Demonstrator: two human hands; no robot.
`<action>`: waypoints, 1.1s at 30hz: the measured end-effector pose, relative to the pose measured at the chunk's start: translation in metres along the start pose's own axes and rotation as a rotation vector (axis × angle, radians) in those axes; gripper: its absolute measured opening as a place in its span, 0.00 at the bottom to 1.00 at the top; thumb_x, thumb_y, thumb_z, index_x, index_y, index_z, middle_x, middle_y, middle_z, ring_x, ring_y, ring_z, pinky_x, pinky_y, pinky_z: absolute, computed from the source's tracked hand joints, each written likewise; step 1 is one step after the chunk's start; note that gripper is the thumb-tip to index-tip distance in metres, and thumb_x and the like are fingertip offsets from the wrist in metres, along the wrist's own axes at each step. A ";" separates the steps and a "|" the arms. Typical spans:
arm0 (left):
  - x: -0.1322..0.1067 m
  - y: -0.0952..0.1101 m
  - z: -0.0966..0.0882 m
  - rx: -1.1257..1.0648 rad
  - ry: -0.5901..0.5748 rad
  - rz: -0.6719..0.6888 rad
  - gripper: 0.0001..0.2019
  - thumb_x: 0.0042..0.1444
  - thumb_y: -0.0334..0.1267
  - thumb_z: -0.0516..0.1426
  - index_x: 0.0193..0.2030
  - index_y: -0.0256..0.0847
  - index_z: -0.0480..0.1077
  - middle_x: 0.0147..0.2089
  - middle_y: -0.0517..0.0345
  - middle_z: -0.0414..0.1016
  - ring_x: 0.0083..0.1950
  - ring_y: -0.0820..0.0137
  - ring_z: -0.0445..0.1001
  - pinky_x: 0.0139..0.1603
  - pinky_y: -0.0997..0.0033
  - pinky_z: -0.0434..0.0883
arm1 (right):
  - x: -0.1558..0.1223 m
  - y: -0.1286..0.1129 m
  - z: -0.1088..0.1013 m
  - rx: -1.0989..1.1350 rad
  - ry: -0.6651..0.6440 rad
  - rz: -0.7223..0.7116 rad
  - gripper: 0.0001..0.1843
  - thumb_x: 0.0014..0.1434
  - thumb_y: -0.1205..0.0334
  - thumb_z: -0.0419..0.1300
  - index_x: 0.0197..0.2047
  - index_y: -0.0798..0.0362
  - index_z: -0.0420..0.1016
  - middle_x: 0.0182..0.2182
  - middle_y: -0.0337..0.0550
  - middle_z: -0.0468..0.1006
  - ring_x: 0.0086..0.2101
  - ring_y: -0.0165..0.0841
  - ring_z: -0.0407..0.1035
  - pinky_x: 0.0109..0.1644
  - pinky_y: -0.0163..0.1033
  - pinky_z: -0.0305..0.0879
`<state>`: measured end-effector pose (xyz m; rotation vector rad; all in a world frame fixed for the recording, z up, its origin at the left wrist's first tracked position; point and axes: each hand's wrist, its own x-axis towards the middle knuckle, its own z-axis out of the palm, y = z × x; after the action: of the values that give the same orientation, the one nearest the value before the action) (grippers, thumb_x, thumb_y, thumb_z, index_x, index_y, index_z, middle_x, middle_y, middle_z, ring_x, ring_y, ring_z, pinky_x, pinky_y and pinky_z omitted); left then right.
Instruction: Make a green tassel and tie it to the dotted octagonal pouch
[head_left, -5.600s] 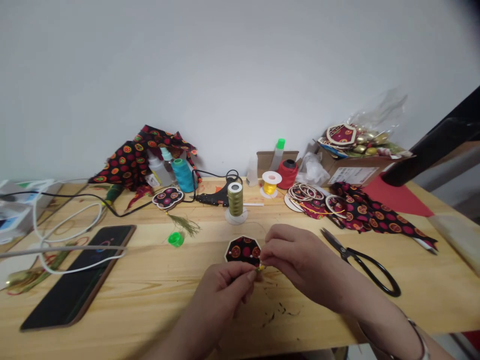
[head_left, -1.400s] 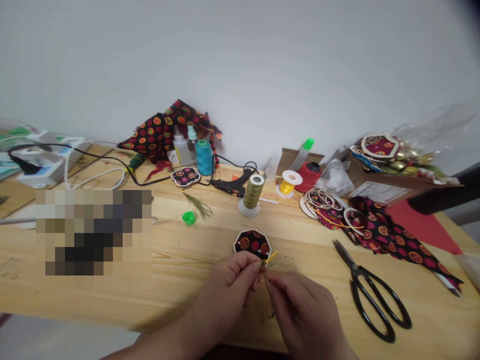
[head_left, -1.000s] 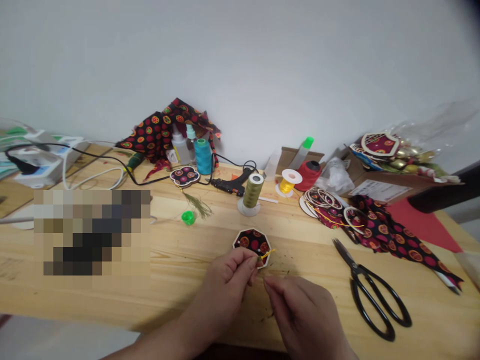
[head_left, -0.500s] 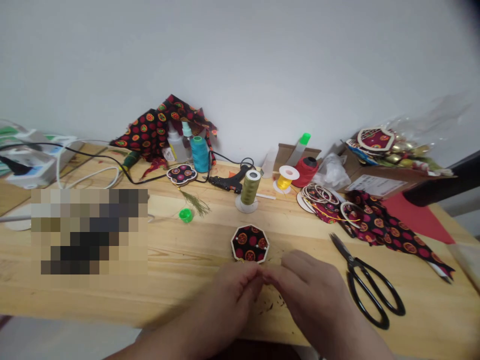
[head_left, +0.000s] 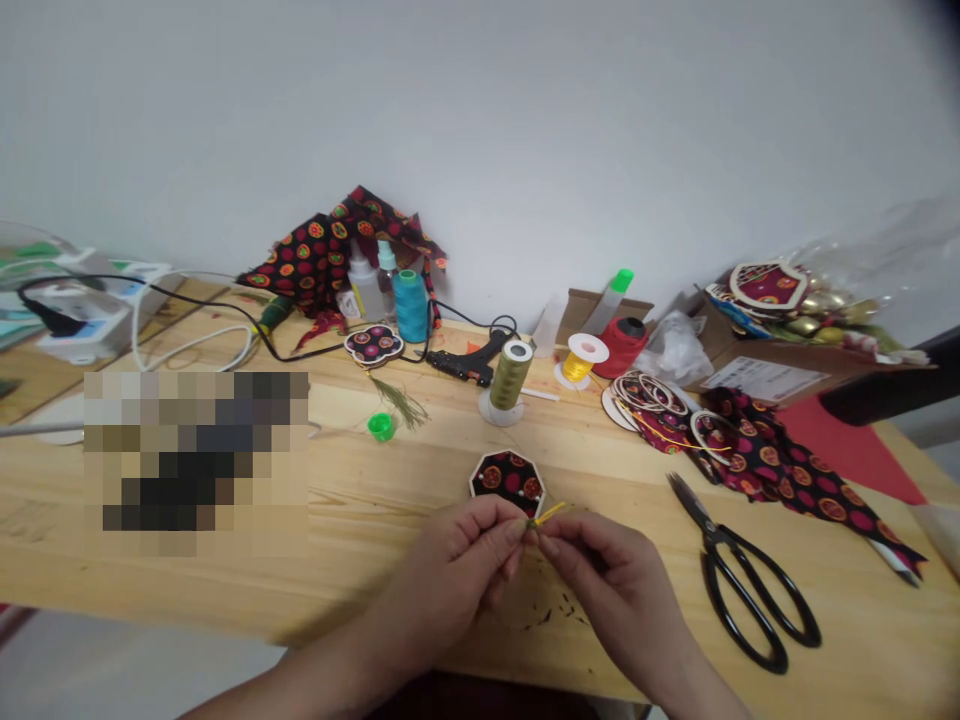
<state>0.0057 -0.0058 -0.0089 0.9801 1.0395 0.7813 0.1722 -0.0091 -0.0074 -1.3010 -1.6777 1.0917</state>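
Note:
My left hand point(head_left: 480, 550) and my right hand point(head_left: 611, 570) meet in front of me, fingertips nearly touching. Both pinch a short yellow cord point(head_left: 553, 512), which has a bit of green at the left fingertips; its lower part is hidden by the fingers. Just behind them lies an octagonal fabric piece point(head_left: 504, 472) with a pale rim and a dark, red-patterned face, partly covered by my left hand. Beyond it stands a spool of olive thread point(head_left: 511, 382) on a white base, and a fine strand trails from it toward my hands.
Black-handled scissors point(head_left: 731, 565) lie open to the right. A glue gun point(head_left: 469, 362), teal thread point(head_left: 411, 308), yellow cord spool point(head_left: 580, 362) and red thread point(head_left: 621, 345) stand along the back. A green cap point(head_left: 381, 427) sits left of centre. Patterned fabric point(head_left: 795, 470) lies right; a pixelated area covers the left.
My hands have turned so the pinching fingertips and the yellow cord show. My left hand now overlaps the octagonal piece. The whole view has shifted slightly.

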 end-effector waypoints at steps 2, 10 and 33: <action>0.001 -0.001 0.000 -0.027 0.011 -0.010 0.11 0.60 0.42 0.53 0.29 0.40 0.67 0.21 0.70 0.60 0.20 0.79 0.57 0.20 0.79 0.55 | -0.005 0.000 0.003 0.001 0.030 0.003 0.09 0.60 0.63 0.58 0.33 0.52 0.80 0.24 0.37 0.78 0.24 0.28 0.68 0.27 0.29 0.63; -0.002 -0.002 0.000 -0.035 0.000 -0.027 0.09 0.58 0.41 0.55 0.30 0.40 0.69 0.22 0.69 0.62 0.20 0.79 0.59 0.21 0.79 0.56 | -0.007 -0.001 0.004 0.007 0.111 -0.013 0.08 0.58 0.64 0.59 0.33 0.50 0.81 0.22 0.36 0.78 0.23 0.28 0.69 0.26 0.27 0.63; -0.003 -0.004 0.006 0.299 0.146 0.156 0.11 0.60 0.38 0.52 0.26 0.42 0.66 0.23 0.66 0.63 0.27 0.72 0.63 0.30 0.74 0.60 | -0.022 0.001 0.013 -0.213 0.059 -0.207 0.13 0.64 0.63 0.51 0.34 0.50 0.76 0.23 0.41 0.78 0.24 0.32 0.72 0.29 0.33 0.68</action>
<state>0.0110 -0.0116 -0.0104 1.2851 1.2415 0.8502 0.1651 -0.0325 -0.0143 -1.2424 -1.8757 0.7638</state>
